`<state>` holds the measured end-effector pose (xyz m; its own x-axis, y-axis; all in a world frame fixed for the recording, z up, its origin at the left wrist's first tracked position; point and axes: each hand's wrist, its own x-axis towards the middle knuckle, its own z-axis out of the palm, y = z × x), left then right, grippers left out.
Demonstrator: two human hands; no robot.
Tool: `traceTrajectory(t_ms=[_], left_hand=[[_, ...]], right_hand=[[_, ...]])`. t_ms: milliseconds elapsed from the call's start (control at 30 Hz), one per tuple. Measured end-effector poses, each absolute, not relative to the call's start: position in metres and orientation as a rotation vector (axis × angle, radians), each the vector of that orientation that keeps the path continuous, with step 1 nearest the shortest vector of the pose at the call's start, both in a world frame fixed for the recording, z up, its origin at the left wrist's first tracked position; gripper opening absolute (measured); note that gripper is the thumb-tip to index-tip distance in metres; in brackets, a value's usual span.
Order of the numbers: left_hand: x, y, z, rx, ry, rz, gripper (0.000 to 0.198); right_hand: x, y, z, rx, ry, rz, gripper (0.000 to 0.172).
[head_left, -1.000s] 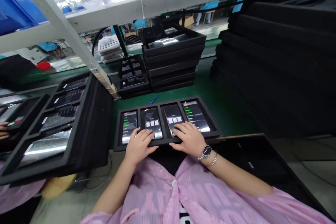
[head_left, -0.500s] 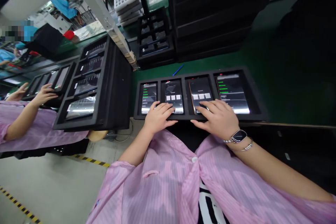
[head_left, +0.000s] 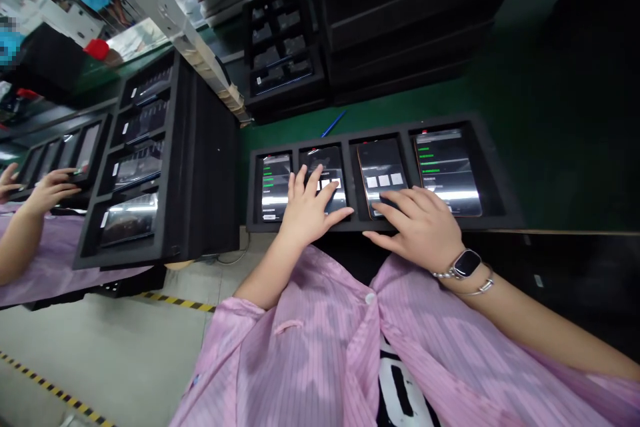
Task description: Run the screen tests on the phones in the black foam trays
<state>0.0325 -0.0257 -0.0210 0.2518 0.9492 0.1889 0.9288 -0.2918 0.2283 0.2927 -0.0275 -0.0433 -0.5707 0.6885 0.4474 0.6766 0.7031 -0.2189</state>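
Note:
A black tray (head_left: 383, 221) lies along the front of the green bench, each of its slots bearing a lit smartphone. My left hand (head_left: 306, 208) is spread over the second smartphone (head_left: 323, 159) from the left, fingers apart and holding nothing. White squares show on that screen beside my fingers. Over the lower part of the third smartphone (head_left: 381, 159) rests my right hand (head_left: 423, 227), fingers stretched out; whether the tips touch the glass I cannot tell. Green lines of text appear on the leftmost smartphone (head_left: 274, 177) and the rightmost smartphone (head_left: 440, 160).
Behind the tray a blue pen (head_left: 334, 123) lies on the bench (head_left: 370, 107). To the left rises a stack of black trays (head_left: 200, 167); another tray (head_left: 280, 90) stands farther back near a taped post (head_left: 200, 57). A co-worker's hands (head_left: 47, 193) are over phones at far left.
My left hand has moved up over the second smartphone, its fingers now higher on the screen and more spread. The right hand stays nearly in place. The view has shifted slightly.

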Motion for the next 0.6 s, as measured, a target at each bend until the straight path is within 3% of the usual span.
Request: traceTrajectory(t_ms=[300,533,600], left_hand=[[-0.006,-0.049,-0.012,2.364,1.874,0.845,0.076],[-0.070,-0.084,-0.023,2.041,2.211,0.796,0.069],[-0.073,-0.089,-0.031,1.938,2.229,0.779,0.070]], right_hand=[[0.287,-0.023,-0.041,-1.224,-2.445,0.119,0.087],[0.291,-0.030,-0.043,-1.124,-2.336,-0.177,0.063],[0.291,-0.030,-0.045,-1.079,-2.341,-0.179,0.064]])
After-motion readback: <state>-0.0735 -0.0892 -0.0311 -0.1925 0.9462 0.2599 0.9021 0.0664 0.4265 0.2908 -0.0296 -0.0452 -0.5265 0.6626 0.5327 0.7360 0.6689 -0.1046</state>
